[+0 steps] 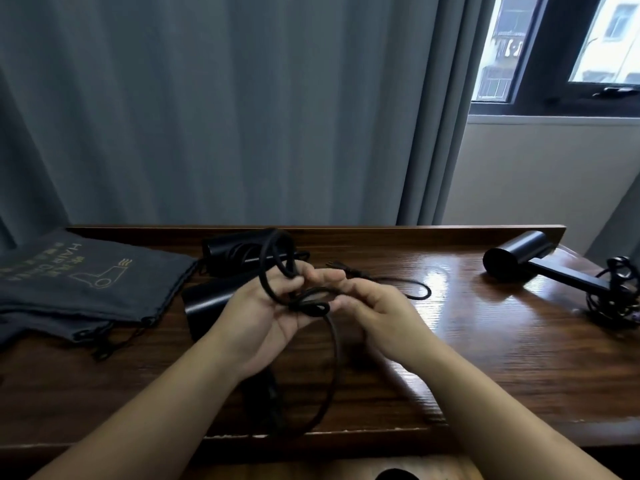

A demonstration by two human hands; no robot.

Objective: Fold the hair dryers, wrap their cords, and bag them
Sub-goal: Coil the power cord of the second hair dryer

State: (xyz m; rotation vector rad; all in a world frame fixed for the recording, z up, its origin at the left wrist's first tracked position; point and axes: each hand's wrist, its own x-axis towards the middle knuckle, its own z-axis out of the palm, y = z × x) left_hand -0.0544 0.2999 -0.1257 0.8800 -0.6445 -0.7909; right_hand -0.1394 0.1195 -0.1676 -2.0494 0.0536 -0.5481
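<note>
From the head camera, a matte black hair dryer (204, 299) lies on the dark wooden table (485, 358) just behind the person's left wrist, mostly hidden by it; only a wedge of its body shows, so I cannot tell which way its nozzle faces. Its black cord (334, 344) is thick and rubbery. One loop stands up above the fingers, a small bunched knot of turns sits between the two hands, and a big loop hangs toward the near table edge. The plug end (341, 265) trails away on the tabletop behind the hands, pointing left, with the cord curving off to the right.

The left hand (273, 313) is palm up, fingers curled round the gathered loops. The right hand (374, 303) is close beside it, its fingers bent and pinching the cord at the bunch.

A second black dryer (239, 252) lies further back, its barrel running left to right, a coil of cord against it. A third dryer (519, 258) rests unfolded at the far right, barrel end facing left and toward the viewer, handle stretching right toward its tangled cord (614, 289).

Grey drawstring bags (86, 285) printed with a dryer outline are stacked flat at the left, in front of a grey curtain (242, 116).
</note>
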